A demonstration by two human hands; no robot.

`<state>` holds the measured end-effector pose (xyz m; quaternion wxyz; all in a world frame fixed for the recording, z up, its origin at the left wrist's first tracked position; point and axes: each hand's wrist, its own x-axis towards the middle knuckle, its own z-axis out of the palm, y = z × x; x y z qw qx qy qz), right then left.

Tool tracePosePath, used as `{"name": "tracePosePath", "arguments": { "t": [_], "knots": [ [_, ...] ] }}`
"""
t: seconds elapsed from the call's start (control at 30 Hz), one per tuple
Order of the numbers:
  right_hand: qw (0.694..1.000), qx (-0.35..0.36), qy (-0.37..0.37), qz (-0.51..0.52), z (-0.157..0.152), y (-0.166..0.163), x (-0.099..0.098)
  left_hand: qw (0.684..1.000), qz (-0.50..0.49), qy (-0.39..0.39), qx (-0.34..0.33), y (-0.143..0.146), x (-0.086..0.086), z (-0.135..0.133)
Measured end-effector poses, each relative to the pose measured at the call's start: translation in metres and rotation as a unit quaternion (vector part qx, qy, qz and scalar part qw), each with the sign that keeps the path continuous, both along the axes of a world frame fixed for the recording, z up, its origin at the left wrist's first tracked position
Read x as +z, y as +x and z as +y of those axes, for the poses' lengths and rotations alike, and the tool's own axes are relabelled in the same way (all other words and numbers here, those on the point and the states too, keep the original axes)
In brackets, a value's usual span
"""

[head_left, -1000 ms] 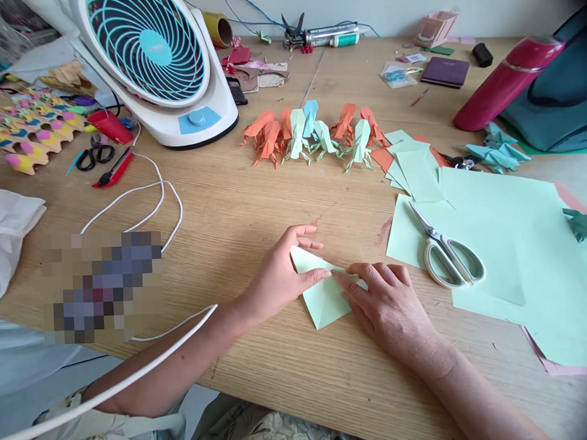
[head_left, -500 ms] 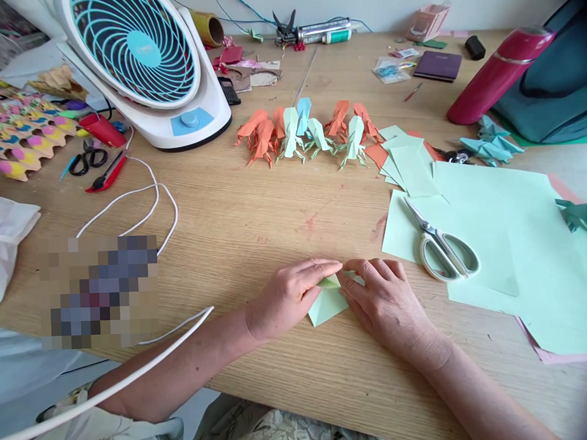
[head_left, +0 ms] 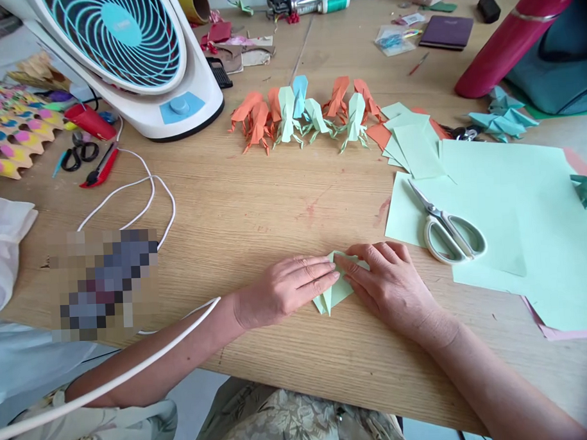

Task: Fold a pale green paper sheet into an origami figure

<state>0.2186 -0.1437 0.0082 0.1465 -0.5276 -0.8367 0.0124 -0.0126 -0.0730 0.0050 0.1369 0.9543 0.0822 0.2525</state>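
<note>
A small piece of folded light green paper (head_left: 343,291) lies on the table in front of me, partly covered by both hands. A narrow folded flap stands out along its left part. My left hand (head_left: 290,285) presses on that flap, its straight fingers held together and its thumb hidden. From the other side, my right hand (head_left: 385,278) grips the paper's upper right part, with the index finger reaching to the top of the fold and the other fingers curled.
White-handled scissors (head_left: 452,232) lie on large green sheets (head_left: 558,236) to the right. Behind stand several folded paper figures (head_left: 286,114) in orange, green and blue. A fan (head_left: 174,108), a white cable (head_left: 150,186) and a blurred-out object (head_left: 112,277) occupy the left.
The left fingers have straightened and moved onto the paper, and the left part is now folded into a narrow flap. The right index finger has extended over the fold. The view has shifted slightly.
</note>
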Motion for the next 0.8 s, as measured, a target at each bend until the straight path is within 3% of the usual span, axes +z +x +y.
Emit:
{"name": "tracePosePath", "arguments": {
  "t": [0.53,0.8],
  "knots": [
    [1.000,0.030,0.000,0.003,0.002,0.011,-0.001,0.994,0.079,0.066,-0.048,-0.006,0.001,0.003],
    [0.999,0.033,0.005,0.003,0.003,0.011,-0.002,0.996,0.064,0.043,-0.047,-0.004,0.000,0.002]
  ]
}}
